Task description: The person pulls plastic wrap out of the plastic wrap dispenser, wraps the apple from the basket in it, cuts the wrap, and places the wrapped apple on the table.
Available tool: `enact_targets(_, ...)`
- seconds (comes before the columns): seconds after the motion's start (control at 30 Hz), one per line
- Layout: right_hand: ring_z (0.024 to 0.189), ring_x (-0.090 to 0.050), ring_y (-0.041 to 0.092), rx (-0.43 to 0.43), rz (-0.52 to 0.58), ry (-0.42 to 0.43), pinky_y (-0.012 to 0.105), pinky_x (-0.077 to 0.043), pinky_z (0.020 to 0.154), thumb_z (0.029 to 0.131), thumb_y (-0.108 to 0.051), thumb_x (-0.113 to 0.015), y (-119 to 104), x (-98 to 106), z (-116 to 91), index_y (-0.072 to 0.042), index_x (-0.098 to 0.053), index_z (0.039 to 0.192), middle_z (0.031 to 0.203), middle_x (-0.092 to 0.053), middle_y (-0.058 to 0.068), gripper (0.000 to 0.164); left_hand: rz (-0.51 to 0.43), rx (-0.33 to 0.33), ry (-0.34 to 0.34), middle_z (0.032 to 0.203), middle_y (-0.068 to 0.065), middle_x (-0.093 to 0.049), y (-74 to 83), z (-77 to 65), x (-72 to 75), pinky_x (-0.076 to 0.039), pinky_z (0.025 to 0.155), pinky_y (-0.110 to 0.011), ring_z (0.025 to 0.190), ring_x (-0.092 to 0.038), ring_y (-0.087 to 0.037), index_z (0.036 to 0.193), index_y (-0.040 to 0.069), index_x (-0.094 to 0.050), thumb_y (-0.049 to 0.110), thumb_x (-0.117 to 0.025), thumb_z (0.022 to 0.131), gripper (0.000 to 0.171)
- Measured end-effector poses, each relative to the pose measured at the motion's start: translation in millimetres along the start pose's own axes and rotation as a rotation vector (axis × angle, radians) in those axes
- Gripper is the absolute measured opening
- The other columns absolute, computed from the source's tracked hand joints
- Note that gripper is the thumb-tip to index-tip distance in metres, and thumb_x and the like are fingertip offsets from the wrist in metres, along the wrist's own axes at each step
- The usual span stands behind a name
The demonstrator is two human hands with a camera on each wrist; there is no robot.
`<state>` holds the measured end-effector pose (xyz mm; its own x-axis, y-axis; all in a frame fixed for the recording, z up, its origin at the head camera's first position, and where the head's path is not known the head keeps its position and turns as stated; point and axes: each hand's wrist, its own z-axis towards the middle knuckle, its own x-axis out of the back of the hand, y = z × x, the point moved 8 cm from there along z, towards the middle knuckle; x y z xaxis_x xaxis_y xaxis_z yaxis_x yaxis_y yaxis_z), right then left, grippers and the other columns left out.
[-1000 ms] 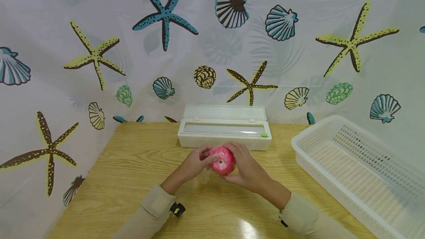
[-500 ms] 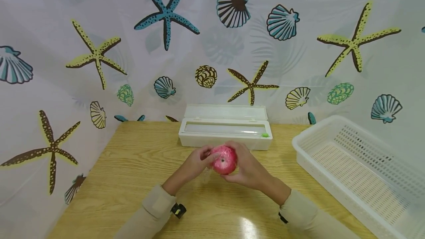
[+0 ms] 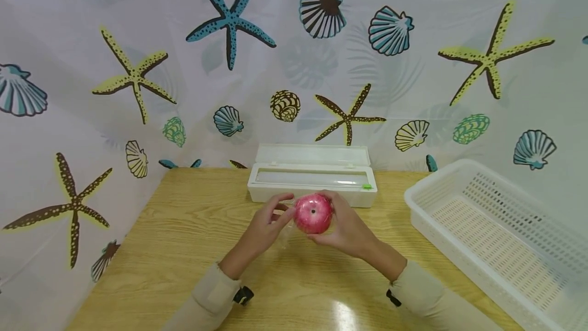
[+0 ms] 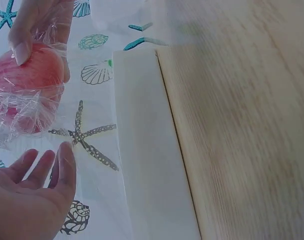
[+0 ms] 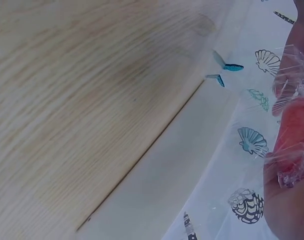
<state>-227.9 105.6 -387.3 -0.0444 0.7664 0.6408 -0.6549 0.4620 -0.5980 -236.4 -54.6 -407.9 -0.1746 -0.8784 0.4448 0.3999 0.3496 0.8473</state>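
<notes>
- A fruit (image 3: pixel 314 213) in clear film (image 4: pixel 27 102) sits in the right hand (image 3: pixel 346 229), whose thumb and fingers are clamped around its right side, above the wooden table (image 3: pixel 184 218).
- The left hand (image 3: pixel 266 226) reaches in from the opposite side, fingers spread apart, loosely bent and holding nothing.
- The narrow space between the left fingers and the fruit looks like the relation that counts: the fruit lies just to their right, within easy reach, while the right hand bears it.
- Nearly round, the fruit offers no clear long axis; its dimple faces the head camera, between the two sets of fingers.
- Seen from the head, the left thumb tip meets the fruit's outline, and contact cannot be told; the left wrist view, with that thumb mostly out of frame, shows the other fingers clear of the fruit.
- Wrinkled film, faint from above, shows plainly at the left wrist, bunched on the side toward the left fingers; the right wrist view catches more beside the right hand, the fruit cut off by the frame.
- Only the head view takes in the white box (image 3: pixel 262 194), lid up, just beyond both hands' fingers, and the whole gap to the basket (image 3: pixel 441 239), well to the right of the right fingers.
</notes>
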Motion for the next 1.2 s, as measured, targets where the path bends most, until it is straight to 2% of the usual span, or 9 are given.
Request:
enact_targets(0.03, 0.111, -0.051, 0.014, -0.022, 0.021, -0.006, 0.038, -0.053, 0.089, 0.061, -0.025, -0.087, 1.6, -0.1, 0.2, -0.011, -0.037, 0.132, 0.124, -0.050, 0.004, 0.088, 0.005, -0.036, 0.012, 0.132, -0.008, -0.050, -2.0, 0.0, 1.0, -0.052, 0.086, -0.046, 0.108, -0.052, -0.022, 0.136, 0.017, -0.045, 0.032, -0.053, 0.096, 0.043)
enact_targets(0.17, 0.111, -0.052, 0.013, -0.061, 0.071, -0.016, 0.037, -0.053, 0.089, 0.063, -0.027, -0.086, 2.3, 0.3, 0.6, -0.013, -0.037, 0.133, 0.125, -0.050, 0.003, 0.087, 0.085, -0.220, 0.037, 0.138, -0.009, -0.044, 15.6, -5.0, 5.6, -0.048, 0.091, -0.050, 0.120, -0.042, -0.026, 0.139, 0.019, -0.039, 0.025, -0.060, 0.092, 0.052)
enact_targets(0.3, 0.111, -0.054, 0.018, -0.077, 0.115, -0.025, 0.039, -0.054, 0.087, 0.065, -0.028, -0.085, 1.7, 1.8, 1.4, -0.012, -0.036, 0.134, 0.127, -0.051, 0.007, 0.087, 0.258, -0.407, 0.042, 0.142, -0.009, -0.038, 33.8, -13.2, 4.9, -0.046, 0.095, -0.051, 0.129, -0.033, -0.027, 0.140, 0.013, -0.037, 0.025, -0.070, 0.084, 0.067)
enact_targets(0.43, 0.111, -0.054, 0.019, -0.081, 0.133, -0.033, 0.041, -0.054, 0.087, 0.066, -0.035, -0.084, 1.3, 3.3, 2.8, -0.014, -0.035, 0.135, 0.127, -0.051, 0.007, 0.087, 0.405, -0.542, 0.040, 0.146, -0.012, -0.034, 43.7, -20.6, 0.6, -0.046, 0.097, -0.050, 0.131, -0.029, -0.028, 0.141, 0.010, -0.036, 0.029, -0.076, 0.077, 0.078)
enact_targets(0.57, 0.110, -0.055, 0.017, -0.087, 0.151, -0.036, 0.039, -0.054, 0.087, 0.065, -0.039, -0.084, 1.1, 4.1, 3.9, -0.016, -0.036, 0.135, 0.126, -0.052, 0.004, 0.087, 0.480, -0.602, 0.048, 0.146, -0.013, -0.035, 47.3, -22.3, -3.2, -0.046, 0.099, -0.045, 0.131, -0.029, -0.027, 0.142, 0.010, -0.035, 0.036, -0.079, 0.074, 0.085)
enact_targets(0.67, 0.110, -0.055, 0.016, -0.095, 0.167, -0.036, 0.038, -0.054, 0.087, 0.065, -0.040, -0.084, 1.0, 4.6, 4.5, -0.018, -0.036, 0.134, 0.126, -0.052, 0.002, 0.087, 0.523, -0.622, 0.072, 0.145, -0.013, -0.036, 49.6, -21.6, -3.9, -0.046, 0.100, -0.042, 0.131, -0.031, -0.026, 0.142, 0.010, -0.035, 0.038, -0.079, 0.072, 0.087)
enact_targets(0.77, 0.110, -0.055, 0.015, -0.109, 0.182, -0.037, 0.038, -0.054, 0.087, 0.065, -0.041, -0.083, 0.8, 5.1, 4.8, -0.020, -0.036, 0.134, 0.126, -0.052, 0.001, 0.086, 0.546, -0.636, 0.089, 0.144, -0.013, -0.037, 52.6, -20.8, -4.5, -0.045, 0.101, -0.042, 0.131, -0.031, -0.026, 0.142, 0.010, -0.036, 0.035, -0.080, 0.071, 0.088)
enact_targets(1.2, 0.107, -0.056, 0.016, -0.159, 0.203, -0.052, 0.041, -0.055, 0.085, 0.067, -0.043, -0.082, -0.2, 7.1, 4.1, -0.021, -0.038, 0.132, 0.125, -0.053, 0.001, 0.082, 0.623, -0.722, 0.086, 0.141, -0.015, -0.036, 62.9, -19.2, -15.1, -0.045, 0.101, -0.040, 0.130, -0.034, -0.028, 0.139, 0.008, -0.036, 0.025, -0.082, 0.071, 0.084)
